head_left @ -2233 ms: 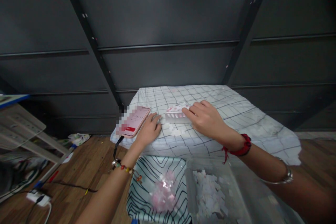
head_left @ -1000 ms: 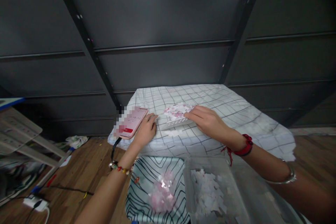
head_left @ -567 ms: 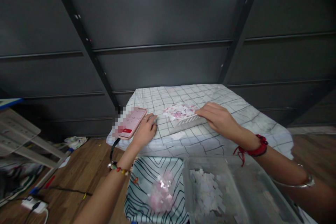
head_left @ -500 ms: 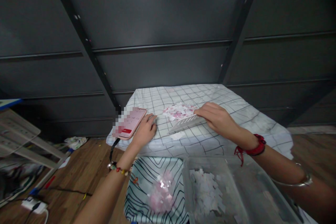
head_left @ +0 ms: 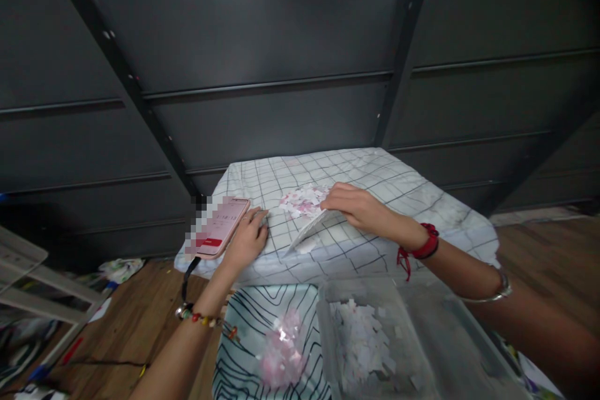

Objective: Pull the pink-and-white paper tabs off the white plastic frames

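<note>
My right hand grips the top edge of a thin white slotted plastic panel, which stands tilted on the checked cloth. Just behind the panel lies a pile of small white and pink paper pieces. Fingers stretched out, my left hand rests flat on the cloth beside a pink-cased phone and holds nothing. The phone's screen is lit, with its left side pixelated. Some white scraps lie in front of the panel.
Nearer me, a patterned tray holds a clear bag of pink bits. A divided clear plastic box beside it contains white paper scraps. Dark metal panels rise behind the checked cloth. A cable crosses the wooden floor at left.
The white panel has turned and now shows more edge-on, still in my right hand. The whole view has shifted slightly, moving things leftward. My left hand stays by the phone.
</note>
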The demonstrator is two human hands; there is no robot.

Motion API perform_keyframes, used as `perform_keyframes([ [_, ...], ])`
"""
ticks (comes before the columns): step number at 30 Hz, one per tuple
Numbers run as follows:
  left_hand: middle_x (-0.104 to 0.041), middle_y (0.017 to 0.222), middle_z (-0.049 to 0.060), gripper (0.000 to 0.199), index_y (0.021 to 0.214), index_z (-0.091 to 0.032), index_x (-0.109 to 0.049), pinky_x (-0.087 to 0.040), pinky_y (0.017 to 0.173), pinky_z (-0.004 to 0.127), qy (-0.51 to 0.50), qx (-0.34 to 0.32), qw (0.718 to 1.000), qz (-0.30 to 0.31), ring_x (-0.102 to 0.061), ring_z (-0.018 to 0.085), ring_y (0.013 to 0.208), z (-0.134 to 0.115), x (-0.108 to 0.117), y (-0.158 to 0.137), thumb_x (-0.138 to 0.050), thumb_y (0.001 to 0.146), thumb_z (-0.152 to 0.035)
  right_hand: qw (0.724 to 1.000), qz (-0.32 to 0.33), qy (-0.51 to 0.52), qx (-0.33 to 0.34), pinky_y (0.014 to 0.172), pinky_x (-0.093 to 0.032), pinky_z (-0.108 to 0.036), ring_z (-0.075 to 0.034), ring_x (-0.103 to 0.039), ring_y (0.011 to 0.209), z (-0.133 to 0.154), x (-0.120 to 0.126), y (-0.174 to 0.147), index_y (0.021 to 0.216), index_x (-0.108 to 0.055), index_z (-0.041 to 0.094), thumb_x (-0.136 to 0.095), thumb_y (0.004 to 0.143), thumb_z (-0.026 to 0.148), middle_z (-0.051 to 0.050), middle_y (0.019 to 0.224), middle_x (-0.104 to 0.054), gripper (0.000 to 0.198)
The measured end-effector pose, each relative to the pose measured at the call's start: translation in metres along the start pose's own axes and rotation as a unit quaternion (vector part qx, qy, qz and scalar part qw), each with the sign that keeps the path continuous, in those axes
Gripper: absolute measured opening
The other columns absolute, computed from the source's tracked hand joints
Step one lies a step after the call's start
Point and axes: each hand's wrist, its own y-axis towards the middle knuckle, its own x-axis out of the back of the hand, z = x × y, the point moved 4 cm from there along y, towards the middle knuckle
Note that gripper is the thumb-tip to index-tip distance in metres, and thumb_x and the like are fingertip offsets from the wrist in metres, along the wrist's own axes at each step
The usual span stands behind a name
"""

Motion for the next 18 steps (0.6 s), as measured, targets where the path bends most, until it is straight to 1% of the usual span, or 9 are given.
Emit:
perform_keyframes([
  [3,-0.047,0.125,0.013,0.037,0.116,-0.012,-0.051,-0.029,0.105,0.044,0.0,-0.001,1.0,-0.003,-0.037,0.025,0.122,0.0,0.0,0.001,-0.037,0.083,-0.022,1.0,0.017,0.006,-0.007,0.069,-0.042,-0.025,-0.012,-0.047,0.076,-0.004,0.008,-0.007,0.089,-0.057,0.016,-0.034,0.08,0.002,-0.003,0.074,-0.056,0.029],
  [6,-0.047,0.125,0.013,0.037,0.115,-0.012,-0.051,-0.029,0.105,0.044,0.007,-0.006,1.0,-0.007,-0.036,0.025,0.123,0.0,0.0,0.002,-0.037,0.083,-0.022,0.999,0.034,0.013,-0.019,0.069,-0.042,-0.025,-0.012,-0.048,0.077,-0.005,0.021,-0.018,0.088,-0.057,0.017,-0.034,0.082,0.004,-0.003,0.075,-0.056,0.027],
  [10,-0.047,0.125,0.014,0.037,0.115,-0.011,-0.051,-0.029,0.105,0.045,0.013,-0.015,1.0,-0.01,-0.034,0.026,0.124,0.0,-0.001,0.002,-0.036,0.083,-0.023,0.997,0.068,0.011,-0.043,0.07,-0.041,-0.024,-0.011,-0.049,0.078,0.001,0.041,-0.029,0.086,-0.058,0.018,-0.034,0.085,0.008,-0.003,0.076,-0.058,0.026],
  [13,-0.047,0.125,0.013,0.037,0.114,-0.012,-0.051,-0.029,0.104,0.047,0.011,-0.02,1.0,-0.016,-0.035,0.026,0.123,-0.001,0.0,0.002,-0.035,0.083,-0.024,0.995,0.088,0.006,-0.048,0.071,-0.041,-0.024,-0.011,-0.05,0.077,0.007,0.049,-0.033,0.086,-0.058,0.019,-0.034,0.086,0.01,-0.003,0.075,-0.059,0.026],
  [18,-0.048,0.124,0.012,0.036,0.113,-0.013,-0.052,-0.029,0.104,0.046,0.008,-0.017,1.0,-0.015,-0.037,0.025,0.122,-0.001,0.0,0.002,-0.035,0.083,-0.024,0.996,0.055,-0.032,-0.056,0.069,-0.042,-0.025,-0.012,-0.05,0.075,0.005,0.052,-0.036,0.088,-0.059,0.018,-0.035,0.085,0.011,-0.003,0.074,-0.059,0.025],
])
